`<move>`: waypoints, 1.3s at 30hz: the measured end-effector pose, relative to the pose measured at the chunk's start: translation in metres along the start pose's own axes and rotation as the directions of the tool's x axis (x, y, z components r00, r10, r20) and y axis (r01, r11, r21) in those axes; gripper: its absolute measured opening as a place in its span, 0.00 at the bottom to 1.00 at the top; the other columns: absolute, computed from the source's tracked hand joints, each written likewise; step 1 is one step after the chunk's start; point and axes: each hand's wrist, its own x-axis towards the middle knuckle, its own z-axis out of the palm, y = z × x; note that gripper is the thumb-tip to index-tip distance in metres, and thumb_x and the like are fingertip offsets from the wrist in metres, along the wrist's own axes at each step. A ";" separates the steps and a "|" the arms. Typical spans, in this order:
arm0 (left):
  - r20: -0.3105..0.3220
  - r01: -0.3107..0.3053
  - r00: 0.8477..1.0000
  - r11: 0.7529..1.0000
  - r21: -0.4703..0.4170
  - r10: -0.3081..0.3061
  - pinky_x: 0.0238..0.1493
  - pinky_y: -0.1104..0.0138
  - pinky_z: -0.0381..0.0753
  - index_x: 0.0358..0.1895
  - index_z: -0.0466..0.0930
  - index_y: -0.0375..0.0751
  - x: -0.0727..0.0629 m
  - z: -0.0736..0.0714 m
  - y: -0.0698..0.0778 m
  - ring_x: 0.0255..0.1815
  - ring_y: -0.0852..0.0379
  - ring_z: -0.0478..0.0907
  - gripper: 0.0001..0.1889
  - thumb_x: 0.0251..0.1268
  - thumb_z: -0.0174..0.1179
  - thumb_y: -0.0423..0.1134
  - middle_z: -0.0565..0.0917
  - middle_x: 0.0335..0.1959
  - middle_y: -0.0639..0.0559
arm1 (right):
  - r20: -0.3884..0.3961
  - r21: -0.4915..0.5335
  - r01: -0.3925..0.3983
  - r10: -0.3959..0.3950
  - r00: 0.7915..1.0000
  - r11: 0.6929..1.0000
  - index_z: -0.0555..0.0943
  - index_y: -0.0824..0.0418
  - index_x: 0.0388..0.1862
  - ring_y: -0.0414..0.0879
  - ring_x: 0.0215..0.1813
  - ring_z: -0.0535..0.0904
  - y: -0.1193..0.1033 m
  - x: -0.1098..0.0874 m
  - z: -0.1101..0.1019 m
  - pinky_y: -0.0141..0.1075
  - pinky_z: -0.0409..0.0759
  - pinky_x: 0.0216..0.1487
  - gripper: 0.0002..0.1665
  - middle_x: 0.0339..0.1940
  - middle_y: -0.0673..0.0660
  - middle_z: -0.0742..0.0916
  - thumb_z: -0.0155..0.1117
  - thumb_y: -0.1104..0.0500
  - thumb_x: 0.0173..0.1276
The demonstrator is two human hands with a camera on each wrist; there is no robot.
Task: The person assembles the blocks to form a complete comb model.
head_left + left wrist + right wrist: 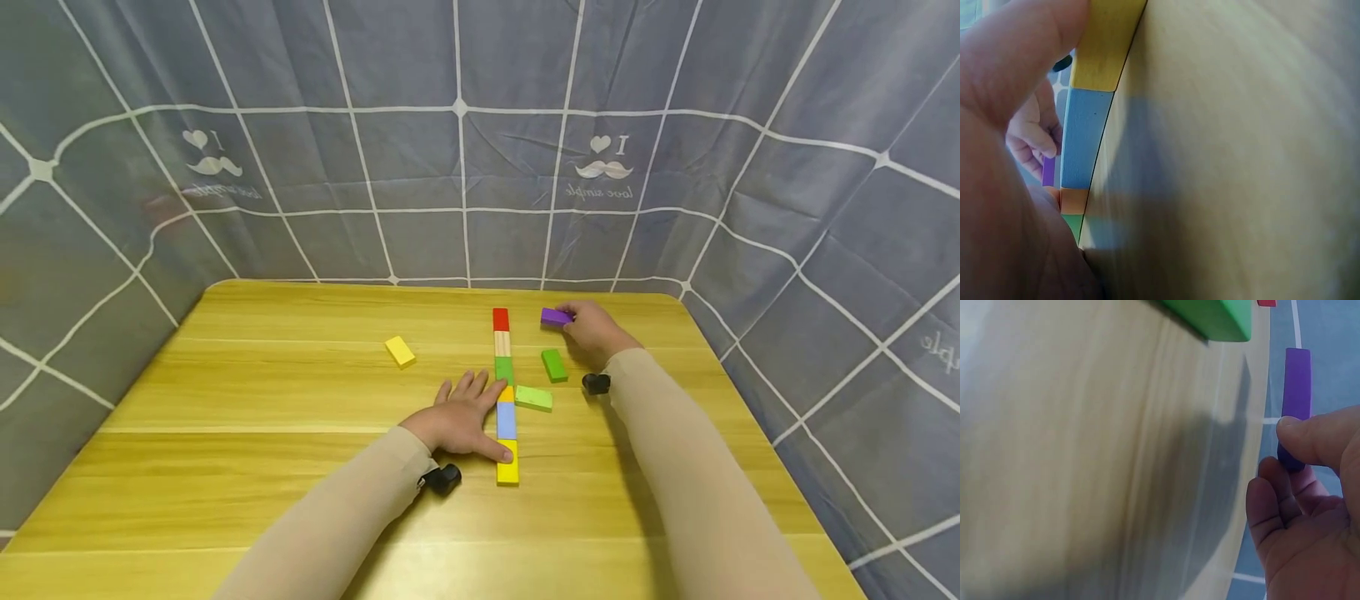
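Observation:
A straight row of wooden blocks runs away from me: yellow (507, 475), blue (506, 421), orange (506, 395), green (504, 367), plain wood (502, 343) and red (500, 319). My left hand (463, 419) lies spread along the row's left side, its thumb on the yellow block and its index fingertip by the orange and green ones. At the far right my right hand (596, 332) pinches a purple block (1297, 384) between thumb and fingers, raised above the table in the right wrist view. Part of the purple block is hidden by the fingers.
Right of the row lie a light green block (533, 398), touching or nearly touching it, and a darker green block (554, 365). A separate yellow block (400, 352) lies to the left. Grey checked curtains (405, 158) hang round the wooden table (247, 400).

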 end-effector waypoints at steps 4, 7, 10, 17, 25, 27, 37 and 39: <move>0.003 -0.006 1.000 1.000 0.008 0.006 0.85 0.39 0.28 0.88 0.39 0.59 -0.001 -0.002 0.003 0.90 0.42 0.28 0.64 0.56 0.69 0.73 0.35 0.89 0.45 | 0.000 -0.015 0.021 -0.021 1.000 1.000 0.75 0.69 0.73 0.66 0.73 0.76 -0.004 0.007 -0.002 0.56 0.68 0.79 0.26 0.70 0.71 0.81 0.56 0.68 0.78; 0.003 -0.010 1.000 1.000 0.008 0.010 0.85 0.39 0.28 0.88 0.39 0.59 -0.003 -0.003 0.004 0.90 0.42 0.28 0.63 0.56 0.69 0.73 0.36 0.89 0.46 | 0.009 -0.033 0.031 -0.030 0.999 0.999 0.76 0.68 0.73 0.65 0.73 0.76 -0.010 0.012 -0.001 0.56 0.68 0.79 0.26 0.70 0.71 0.81 0.55 0.68 0.77; 0.004 -0.006 1.000 1.000 0.011 0.006 0.85 0.40 0.27 0.88 0.39 0.59 -0.003 -0.002 0.004 0.90 0.43 0.28 0.63 0.56 0.69 0.73 0.35 0.90 0.46 | 0.026 -0.018 0.013 -0.013 1.000 1.000 0.76 0.66 0.72 0.63 0.70 0.78 -0.017 0.015 0.001 0.55 0.70 0.78 0.26 0.69 0.69 0.82 0.54 0.68 0.77; -0.002 -0.002 1.000 1.000 0.014 0.002 0.85 0.39 0.28 0.88 0.40 0.60 -0.004 -0.003 0.003 0.90 0.43 0.29 0.63 0.55 0.69 0.74 0.36 0.90 0.47 | 0.090 0.134 -0.074 0.062 0.994 0.988 0.77 0.58 0.73 0.56 0.50 0.78 -0.028 0.021 0.012 0.43 0.81 0.50 0.28 0.61 0.61 0.84 0.49 0.69 0.77; -0.005 0.001 1.000 1.000 0.011 -0.001 0.85 0.40 0.29 0.88 0.41 0.59 -0.002 0.000 0.002 0.90 0.43 0.30 0.64 0.54 0.70 0.73 0.37 0.90 0.46 | 0.088 0.044 -0.035 0.031 0.996 0.998 0.79 0.60 0.69 0.56 0.59 0.80 -0.032 0.033 0.019 0.48 0.78 0.68 0.26 0.64 0.63 0.85 0.52 0.71 0.74; -0.002 0.009 1.000 1.000 0.011 -0.009 0.85 0.40 0.28 0.88 0.40 0.60 0.001 0.002 0.000 0.90 0.44 0.29 0.64 0.54 0.70 0.73 0.35 0.90 0.47 | 0.086 0.007 -0.010 0.009 0.996 1.000 0.80 0.62 0.69 0.58 0.64 0.80 -0.033 0.035 0.019 0.51 0.74 0.74 0.26 0.65 0.65 0.85 0.54 0.70 0.74; -0.002 0.017 1.000 1.000 0.007 -0.017 0.85 0.41 0.27 0.88 0.39 0.60 0.000 0.001 0.000 0.90 0.44 0.28 0.65 0.54 0.70 0.73 0.34 0.90 0.47 | 0.126 -0.006 -0.011 0.011 0.992 1.000 0.79 0.61 0.72 0.59 0.64 0.79 -0.035 0.039 0.019 0.53 0.72 0.76 0.27 0.67 0.65 0.84 0.57 0.68 0.76; 0.000 0.013 1.000 1.000 0.004 -0.013 0.85 0.41 0.28 0.88 0.39 0.59 -0.002 0.000 0.002 0.90 0.44 0.29 0.64 0.55 0.70 0.72 0.35 0.90 0.46 | 0.128 0.003 -0.010 0.010 0.992 1.000 0.79 0.61 0.71 0.59 0.62 0.79 -0.035 0.040 0.020 0.53 0.72 0.75 0.27 0.66 0.65 0.84 0.57 0.69 0.75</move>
